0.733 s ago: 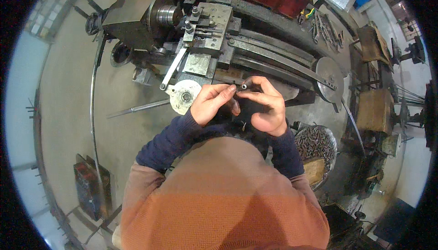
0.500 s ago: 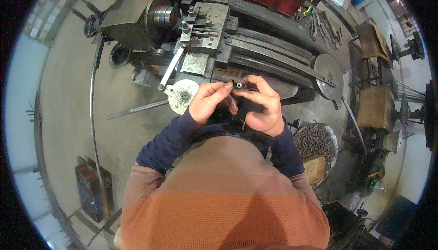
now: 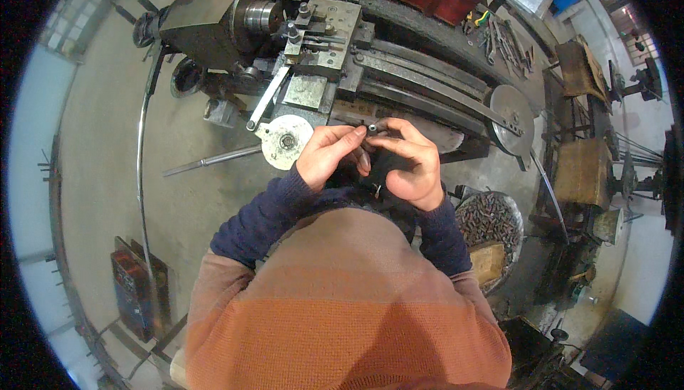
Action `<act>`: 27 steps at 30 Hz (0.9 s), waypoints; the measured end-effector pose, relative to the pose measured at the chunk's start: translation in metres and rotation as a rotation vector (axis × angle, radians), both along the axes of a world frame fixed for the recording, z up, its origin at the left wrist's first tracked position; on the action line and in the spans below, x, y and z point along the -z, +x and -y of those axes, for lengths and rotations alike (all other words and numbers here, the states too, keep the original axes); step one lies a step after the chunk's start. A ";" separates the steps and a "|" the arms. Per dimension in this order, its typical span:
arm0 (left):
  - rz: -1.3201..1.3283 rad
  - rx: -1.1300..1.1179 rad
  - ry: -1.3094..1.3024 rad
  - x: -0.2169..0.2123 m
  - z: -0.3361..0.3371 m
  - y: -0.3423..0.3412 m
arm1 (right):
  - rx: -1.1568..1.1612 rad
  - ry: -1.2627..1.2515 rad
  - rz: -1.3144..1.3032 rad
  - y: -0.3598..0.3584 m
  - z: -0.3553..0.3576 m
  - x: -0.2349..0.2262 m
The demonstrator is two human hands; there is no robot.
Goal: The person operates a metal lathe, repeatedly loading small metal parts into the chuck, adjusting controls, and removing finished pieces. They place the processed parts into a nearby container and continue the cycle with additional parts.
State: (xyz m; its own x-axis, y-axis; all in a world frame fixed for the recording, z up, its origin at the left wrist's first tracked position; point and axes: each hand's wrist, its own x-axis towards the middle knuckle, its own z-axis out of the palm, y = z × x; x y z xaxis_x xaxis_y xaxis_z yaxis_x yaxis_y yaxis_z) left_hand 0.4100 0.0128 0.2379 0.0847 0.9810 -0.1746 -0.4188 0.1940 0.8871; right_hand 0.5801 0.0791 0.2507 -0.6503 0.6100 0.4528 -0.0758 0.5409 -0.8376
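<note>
I stand at a metal lathe [image 3: 335,41], looking down over my orange jumper. Both hands are raised together in front of the lathe bed. My right hand [image 3: 407,165] grips a small dark metal part [image 3: 374,129] between thumb and fingers, with a dark cloth or object under the palm. My left hand [image 3: 329,151] pinches at the same part from the left, its fingertips touching it. Just left of my hands is the lathe's pale round handwheel [image 3: 285,141].
A round bin of small metal pieces [image 3: 491,219] stands at my right, with a wooden block [image 3: 488,262] beside it. Hand tools [image 3: 499,37] lie on the bench behind the lathe. A long steel rod [image 3: 210,160] and a curved bar [image 3: 142,162] lie on the concrete floor.
My hands stay together on the small part; they have shifted slightly up and left in view, with the fingers working at it.
</note>
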 end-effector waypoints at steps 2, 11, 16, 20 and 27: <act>0.007 0.003 -0.005 0.002 0.000 0.000 | 0.001 0.001 0.004 0.000 0.001 0.001; -0.037 -0.006 0.010 -0.003 0.001 -0.003 | 0.023 0.065 0.023 -0.002 0.003 -0.001; -0.229 -0.018 0.124 -0.008 0.002 -0.006 | 0.063 0.173 0.093 -0.006 0.006 -0.004; -0.392 -0.053 0.139 -0.012 0.002 -0.009 | 0.037 0.216 0.181 -0.012 0.007 -0.016; -0.348 -0.057 0.175 -0.004 -0.002 -0.022 | -0.005 0.270 0.213 -0.023 -0.004 -0.012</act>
